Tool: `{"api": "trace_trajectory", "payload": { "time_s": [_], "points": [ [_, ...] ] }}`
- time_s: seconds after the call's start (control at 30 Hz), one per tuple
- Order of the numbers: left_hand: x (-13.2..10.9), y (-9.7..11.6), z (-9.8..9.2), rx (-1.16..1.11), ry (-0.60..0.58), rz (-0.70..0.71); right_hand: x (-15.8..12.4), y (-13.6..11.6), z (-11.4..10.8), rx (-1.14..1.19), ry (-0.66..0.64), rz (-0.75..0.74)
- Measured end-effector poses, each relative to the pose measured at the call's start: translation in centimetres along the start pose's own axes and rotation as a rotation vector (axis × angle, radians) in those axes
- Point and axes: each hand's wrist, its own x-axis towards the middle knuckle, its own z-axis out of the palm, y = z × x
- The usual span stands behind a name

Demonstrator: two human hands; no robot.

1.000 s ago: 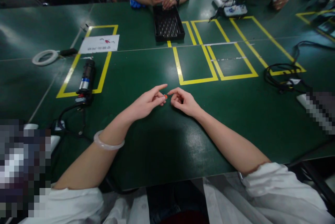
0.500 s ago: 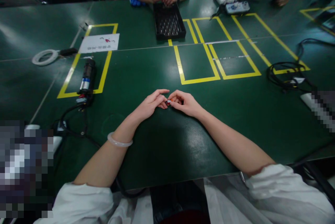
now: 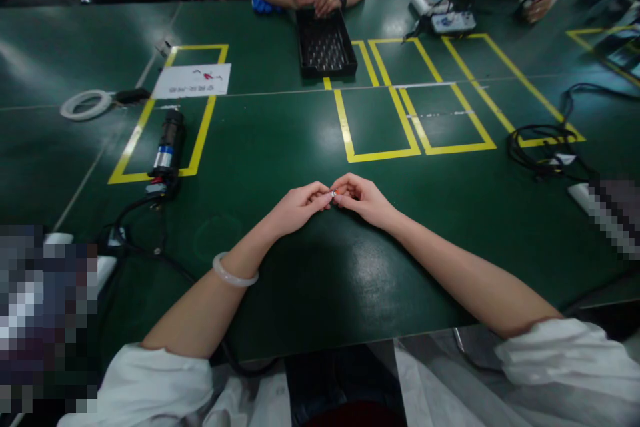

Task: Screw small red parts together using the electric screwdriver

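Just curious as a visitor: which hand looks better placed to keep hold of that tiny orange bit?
Probably right: the right hand pinches the orange piece between its fingertips, while the left hand only meets its end.

The tiny orange-and-silver part (image 3: 335,193) pinched between both hands' fingers (image 3: 320,197) is too small to identify. Pixelated blur covers patches at the desk's near left corner (image 3: 45,314) and right edge (image 3: 613,210).
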Motion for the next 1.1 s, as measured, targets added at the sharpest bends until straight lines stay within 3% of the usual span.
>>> {"api": "trace_trajectory", "payload": {
  "time_s": [0.2,0.73,0.97,1.1],
  "points": [
    [-0.5,0.9,1.1,0.087,0.032,-0.034,-1.4,0.1,-0.1,-0.051,0.011,-0.045],
    [-0.7,1.3,1.8,0.155,0.174,0.120,-2.0,-0.2,-0.5,-0.123,0.066,-0.066],
    [-0.5,0.4,2.2,-0.059,0.175,0.060,-1.9,0.2,-0.9,-0.218,0.088,-0.185],
    [-0.5,0.5,2.2,-0.052,0.185,0.064,-1.9,0.4,-0.9,-0.301,0.081,-0.209]
  ]
}}
